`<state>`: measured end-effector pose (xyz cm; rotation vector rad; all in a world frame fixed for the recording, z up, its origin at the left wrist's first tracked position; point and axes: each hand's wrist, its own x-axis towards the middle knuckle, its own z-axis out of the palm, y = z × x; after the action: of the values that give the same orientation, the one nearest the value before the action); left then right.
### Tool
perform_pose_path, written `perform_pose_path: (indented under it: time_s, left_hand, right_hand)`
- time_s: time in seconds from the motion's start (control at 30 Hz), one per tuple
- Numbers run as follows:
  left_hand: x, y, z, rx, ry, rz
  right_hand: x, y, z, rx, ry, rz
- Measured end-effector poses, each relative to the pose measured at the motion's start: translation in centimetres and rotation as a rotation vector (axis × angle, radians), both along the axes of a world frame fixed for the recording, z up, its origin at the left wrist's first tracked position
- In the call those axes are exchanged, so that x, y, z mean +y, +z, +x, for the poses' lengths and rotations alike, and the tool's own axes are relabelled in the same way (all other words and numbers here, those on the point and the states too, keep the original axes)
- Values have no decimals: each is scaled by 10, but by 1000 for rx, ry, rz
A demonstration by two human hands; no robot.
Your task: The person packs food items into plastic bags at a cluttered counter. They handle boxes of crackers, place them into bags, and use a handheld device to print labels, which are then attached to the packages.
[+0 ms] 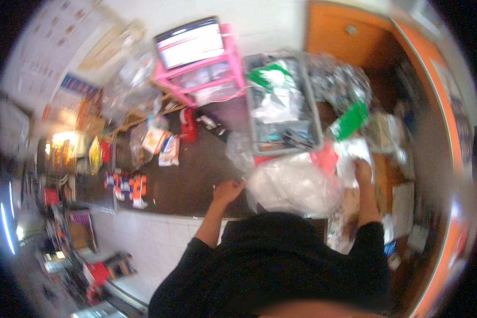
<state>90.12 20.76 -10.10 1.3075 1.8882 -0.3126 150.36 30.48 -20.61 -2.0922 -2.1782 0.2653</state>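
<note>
My left hand point(228, 191) is over the front of the dark counter, its fingertips at the left edge of a large, filled, whitish plastic bag point(296, 185); whether they pinch the film cannot be told. To the right, my right hand point(363, 171) is at a white plastic bag or sheet point(349, 153), and blur hides its fingers. Between the two lies a crumpled pink bag point(325, 158). Behind the whitish bag stands a grey plastic crate point(318, 119) with green and white bags point(278, 99) and dark items in it.
On the dark counter point(198, 175) lie orange and blue packets point(126, 185), small packets point(169, 150) and a red object point(188, 125). A screen point(190, 43) rests on a pink plastic rack point(233, 59). A green packet point(349, 120) and clear bags point(338, 81) lie right of the crate.
</note>
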Motion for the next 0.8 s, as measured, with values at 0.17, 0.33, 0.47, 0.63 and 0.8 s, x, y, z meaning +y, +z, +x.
perform_pose_path:
  time_s: [0.17, 0.33, 0.47, 0.63, 0.8]
  left_hand:
    - [-10, 26, -38, 19, 189, 261]
    - [-23, 27, -31, -63, 230, 384]
    - [-21, 31, -10, -173, 143, 388]
    - [-15, 47, -4, -292, 93, 382]
    - [-18, 68, -13, -339, -20, 422]
  right_hand:
    - [1, -20, -1, 186, -77, -57]
    - [-11, -2, -25, 246, -110, 206]
    - [-18, 3, -20, 164, -110, 244]
    - [-5, -7, 28, 506, -412, -28]
    - [11, 83, 61, 1198, -709, 372]
